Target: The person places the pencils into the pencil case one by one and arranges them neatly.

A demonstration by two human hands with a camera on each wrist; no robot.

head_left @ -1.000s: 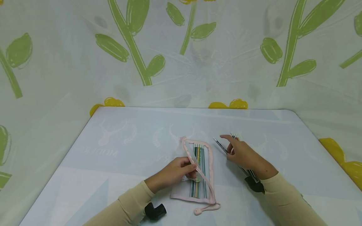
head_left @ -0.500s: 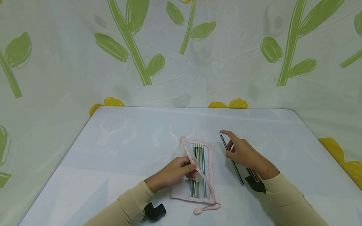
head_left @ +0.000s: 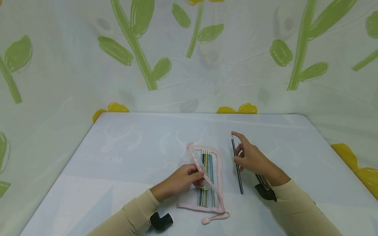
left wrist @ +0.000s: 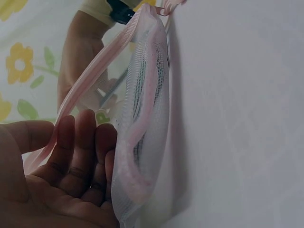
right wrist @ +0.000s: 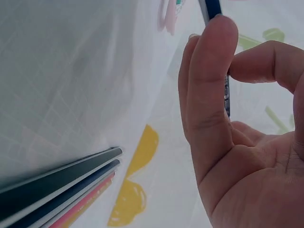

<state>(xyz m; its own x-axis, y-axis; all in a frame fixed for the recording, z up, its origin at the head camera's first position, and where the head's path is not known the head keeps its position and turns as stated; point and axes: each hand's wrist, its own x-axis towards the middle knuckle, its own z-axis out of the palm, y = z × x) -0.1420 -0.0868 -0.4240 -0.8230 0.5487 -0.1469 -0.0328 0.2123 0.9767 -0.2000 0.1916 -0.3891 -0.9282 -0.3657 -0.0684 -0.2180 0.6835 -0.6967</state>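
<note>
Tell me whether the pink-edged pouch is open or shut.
Open. The left hand holds one pink edge of the pouch away from the opposite edge, and pencils show between them.

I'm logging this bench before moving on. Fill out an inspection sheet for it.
Surface: pale table with faint deer prints.
Job's things: pink-trimmed mesh pouch, opening edge raised, several pencils inside; one dark pencil in use to its right; loose pencils by the right wrist, exact count unclear.
Clutter: nothing seen.
Grippers: left grip pinches the pouch's edge; right grip holds the dark pencil, index finger at its far end; a black piece at each wrist.
Cables: nothing seen.
Surroundings: pale backdrop printed with green leaves and yellow flowers.
</note>
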